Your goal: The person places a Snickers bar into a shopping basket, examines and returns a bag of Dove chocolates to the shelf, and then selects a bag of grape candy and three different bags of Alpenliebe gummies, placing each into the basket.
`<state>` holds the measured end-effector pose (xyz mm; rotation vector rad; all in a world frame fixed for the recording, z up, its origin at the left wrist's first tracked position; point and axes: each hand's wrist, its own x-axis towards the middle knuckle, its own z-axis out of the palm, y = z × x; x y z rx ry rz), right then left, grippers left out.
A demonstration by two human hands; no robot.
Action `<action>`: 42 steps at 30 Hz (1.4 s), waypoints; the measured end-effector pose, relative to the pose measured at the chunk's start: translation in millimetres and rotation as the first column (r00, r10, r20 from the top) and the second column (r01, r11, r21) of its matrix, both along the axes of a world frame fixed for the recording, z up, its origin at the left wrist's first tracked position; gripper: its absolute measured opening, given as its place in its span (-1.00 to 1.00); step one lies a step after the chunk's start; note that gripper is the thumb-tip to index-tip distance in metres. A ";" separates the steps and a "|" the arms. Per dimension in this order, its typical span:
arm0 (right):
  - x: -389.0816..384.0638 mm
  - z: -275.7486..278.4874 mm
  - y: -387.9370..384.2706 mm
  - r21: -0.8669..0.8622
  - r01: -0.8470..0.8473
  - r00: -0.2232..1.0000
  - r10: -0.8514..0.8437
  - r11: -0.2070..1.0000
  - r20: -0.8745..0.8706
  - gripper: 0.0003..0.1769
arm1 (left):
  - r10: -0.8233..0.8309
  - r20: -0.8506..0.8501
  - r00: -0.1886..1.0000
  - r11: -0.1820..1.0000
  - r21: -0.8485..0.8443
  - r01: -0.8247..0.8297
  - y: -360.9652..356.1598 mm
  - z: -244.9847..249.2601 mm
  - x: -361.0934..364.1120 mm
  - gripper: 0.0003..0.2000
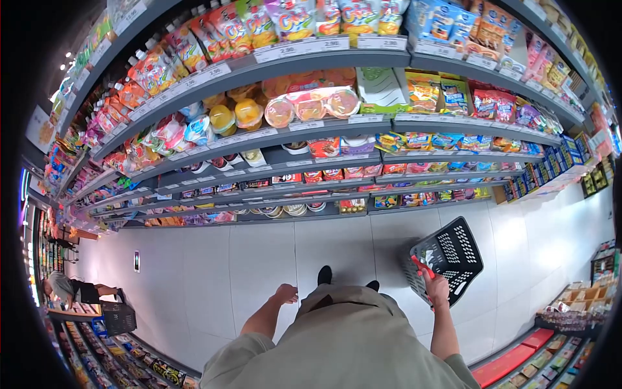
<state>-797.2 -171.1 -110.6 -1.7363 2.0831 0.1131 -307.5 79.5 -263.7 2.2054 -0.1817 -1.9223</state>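
I stand in a shop aisle facing shelves of snacks. My right hand (435, 287) grips the red handle of a black shopping basket (450, 254), which hangs tilted at my right side and looks empty. My left hand (285, 295) hangs at my left side with nothing in it, its fingers loosely curled. Both hands are well below the shelves, over the pale tiled floor (259, 259). My shoes (324, 275) show past my beige top.
Long shelves (311, 123) of packaged snacks and jelly cups fill the view ahead. Another person (71, 290) with a dark basket (118, 318) stands down the aisle at the left. Low displays of goods (576, 305) line the right and lower left edges.
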 end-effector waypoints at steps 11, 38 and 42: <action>-72.1 1.0 -61.1 -0.045 -0.030 0.999 0.032 0.999 0.033 -0.17 | -0.016 0.109 0.994 0.953 -0.298 0.048 -84.4 57.2 -101.4 -0.67; 153.8 71.6 -177.2 -0.296 -0.026 0.633 0.245 0.955 0.734 -0.59 | 0.030 0.038 0.999 0.938 -0.346 -0.015 -204.1 4.8 -14.6 -0.71; 283.3 63.6 -227.2 -0.411 -0.198 0.426 0.456 0.890 0.782 -0.49 | 0.080 -0.014 0.997 0.959 -0.272 -0.080 -173.4 -15.0 6.1 -0.75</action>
